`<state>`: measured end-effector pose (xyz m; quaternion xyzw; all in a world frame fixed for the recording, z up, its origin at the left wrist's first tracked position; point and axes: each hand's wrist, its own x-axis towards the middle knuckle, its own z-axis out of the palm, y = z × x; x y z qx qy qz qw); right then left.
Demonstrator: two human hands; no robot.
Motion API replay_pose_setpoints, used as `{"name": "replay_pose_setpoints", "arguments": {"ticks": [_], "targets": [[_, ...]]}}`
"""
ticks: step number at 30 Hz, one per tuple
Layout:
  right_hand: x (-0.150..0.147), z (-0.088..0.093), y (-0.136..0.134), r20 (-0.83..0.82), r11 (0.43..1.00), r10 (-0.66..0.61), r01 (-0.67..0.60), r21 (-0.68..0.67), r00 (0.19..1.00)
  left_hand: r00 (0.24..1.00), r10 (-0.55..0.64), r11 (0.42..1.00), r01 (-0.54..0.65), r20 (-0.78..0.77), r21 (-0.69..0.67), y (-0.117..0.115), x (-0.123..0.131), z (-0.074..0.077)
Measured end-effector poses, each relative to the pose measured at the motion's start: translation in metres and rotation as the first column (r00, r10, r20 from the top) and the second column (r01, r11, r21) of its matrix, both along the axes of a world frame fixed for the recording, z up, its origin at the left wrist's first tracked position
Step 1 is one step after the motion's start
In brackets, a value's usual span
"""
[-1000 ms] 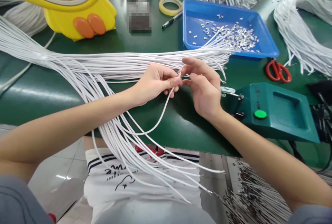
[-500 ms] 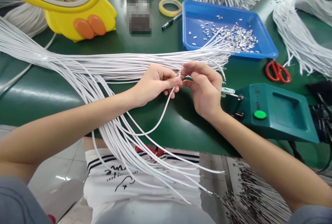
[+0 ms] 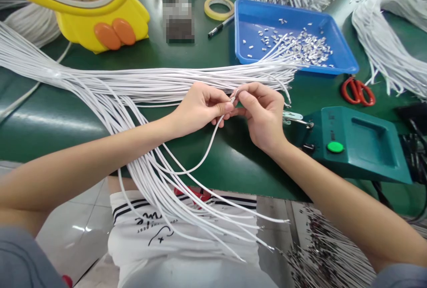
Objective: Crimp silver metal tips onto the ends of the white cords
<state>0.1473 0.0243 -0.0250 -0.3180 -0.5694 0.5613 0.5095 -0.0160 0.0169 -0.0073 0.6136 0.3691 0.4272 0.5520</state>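
Observation:
One white cable curves up from the bundle to my hands. My left hand pinches it near its end between thumb and forefinger. Against that tip, my right hand has its thumb and forefinger closed on the cable's end; any small part between these fingertips is too small to make out. Behind both hands a thick bundle of white cables lies along the table, its stripped ends reaching a blue tray. Looser cables from it hang over the front edge across my lap.
Small metal pieces lie in the tray. Right of my hands stand a green machine with a green button and red-handled scissors. Yellow tape, a pen and a yellow duck-shaped stand are at the back.
My right thumb and fingers have come in from slightly apart and closed at the cable's tip. My left hand keeps nearly the same hold.

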Motion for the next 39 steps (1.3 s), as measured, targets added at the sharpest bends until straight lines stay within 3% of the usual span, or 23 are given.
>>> {"name": "replay_pose_setpoints", "arguments": {"ticks": [10,17,25,29,39], "targets": [[-0.0003,0.0007,0.0004,-0.069,1.000,-0.003,0.001,-0.027,0.998,0.999,0.019,1.000,-0.018,-0.034,0.011,0.0003,-0.0002,-0.0011],[-0.0001,0.0012,-0.0002,0.088,1.000,-0.015,0.014,0.015,0.996,0.998,0.059,0.998,-0.059,-0.023,-0.025,-0.0002,0.0010,0.0007],[0.0016,0.0016,0.0014,0.023,0.997,-0.078,0.078,0.004,0.997,0.995,0.101,0.995,-0.100,0.012,-0.030,0.0000,0.0013,0.0011],[0.0028,0.0011,0.0013,0.060,0.997,-0.047,0.043,0.066,0.997,0.994,0.104,0.994,-0.103,0.026,-0.029,0.0003,0.0015,0.0002],[0.0003,0.0087,-0.0061,0.224,0.930,-0.224,0.140,0.339,0.948,0.984,0.174,0.985,-0.173,0.046,-0.006,0.0014,0.0010,0.0002]]}}
